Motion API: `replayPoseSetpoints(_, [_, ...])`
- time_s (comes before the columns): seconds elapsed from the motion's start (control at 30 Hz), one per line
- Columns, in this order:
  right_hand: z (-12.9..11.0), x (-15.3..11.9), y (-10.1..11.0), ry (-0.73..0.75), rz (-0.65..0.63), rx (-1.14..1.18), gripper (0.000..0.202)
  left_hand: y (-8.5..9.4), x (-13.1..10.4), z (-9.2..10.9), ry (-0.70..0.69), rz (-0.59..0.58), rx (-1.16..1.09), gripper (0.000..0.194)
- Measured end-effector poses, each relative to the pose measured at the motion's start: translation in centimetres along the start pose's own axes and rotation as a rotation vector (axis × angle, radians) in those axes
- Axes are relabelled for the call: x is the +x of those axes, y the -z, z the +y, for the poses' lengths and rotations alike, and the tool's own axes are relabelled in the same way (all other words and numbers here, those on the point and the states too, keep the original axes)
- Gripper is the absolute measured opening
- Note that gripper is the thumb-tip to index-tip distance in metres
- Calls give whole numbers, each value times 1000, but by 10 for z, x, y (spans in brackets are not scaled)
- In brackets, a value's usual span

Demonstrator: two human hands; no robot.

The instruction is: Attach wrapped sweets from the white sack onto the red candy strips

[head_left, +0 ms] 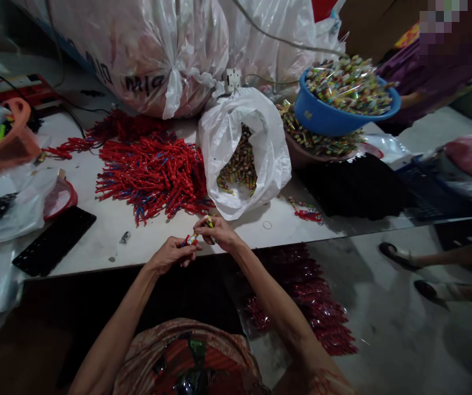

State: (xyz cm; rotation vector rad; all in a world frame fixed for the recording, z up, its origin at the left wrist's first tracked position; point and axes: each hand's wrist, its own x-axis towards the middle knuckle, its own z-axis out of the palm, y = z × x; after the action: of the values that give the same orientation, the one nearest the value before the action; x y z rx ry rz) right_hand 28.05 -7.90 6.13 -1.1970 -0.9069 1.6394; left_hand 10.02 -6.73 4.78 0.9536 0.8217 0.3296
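Observation:
My left hand (170, 255) is closed on a small red and blue plastic piece (185, 241) at the table's front edge. Close beside it, my right hand (223, 235) pinches a small yellow-green patterned piece (209, 221). A whitish, multicoloured bit (192, 240) shows between the two hands; I cannot tell whether the parts are joined. Beyond my hands lies a heap of similar red and blue pieces (153, 173). To its right, an open white plastic bag (271, 170) holds many small patterned pieces (242, 159).
Large filled plastic bags (157, 44) stand at the back. A blue basin (338, 122) brims with wrapped pieces. Black material (355, 186) lies at right, a black flat object (55, 241) at left. Red packets (318, 307) lie below the table. Another person (437, 77) is at upper right.

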Motion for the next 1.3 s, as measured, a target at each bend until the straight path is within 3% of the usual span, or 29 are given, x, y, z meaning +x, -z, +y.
replayPoseSetpoints(0.13, [-2,0,2,3,-6,16,29,1,-1,4,0,-16,26,42])
replayPoseSetpoints(0.47, [2,-5,-1,-95,-224,-105,31,6,0,-6,70,-230,109,48])
replayPoseSetpoints(0.63, [13,-4,-15,98,9,-367,21,17,-3,-6,-19,46,337,44])
replayPoseSetpoints(0.77, [23,8,-17,33,17,-232,35,49,-17,-3,-38,156,530,39])
replayPoseSetpoints(0.9, [34,19,-4,34,162,-244,37,96,-38,11,-156,697,1101,35])
replayPoseSetpoints(0.97, [37,25,1,45,169,-333,27,113,-38,24,-268,844,1443,37])
replayPoseSetpoints(1.0, [38,28,2,54,170,-360,23,119,-34,31,-330,820,1595,38])
replayPoseSetpoints(1.07, [40,34,0,66,182,-351,18,126,-18,46,-433,643,1834,36])
replayPoseSetpoints(1.17, [42,40,-3,63,238,-282,17,132,9,62,-465,421,2016,32])
replayPoseSetpoints(1.3, [46,36,3,30,311,-246,19,145,25,71,-431,416,2039,35])
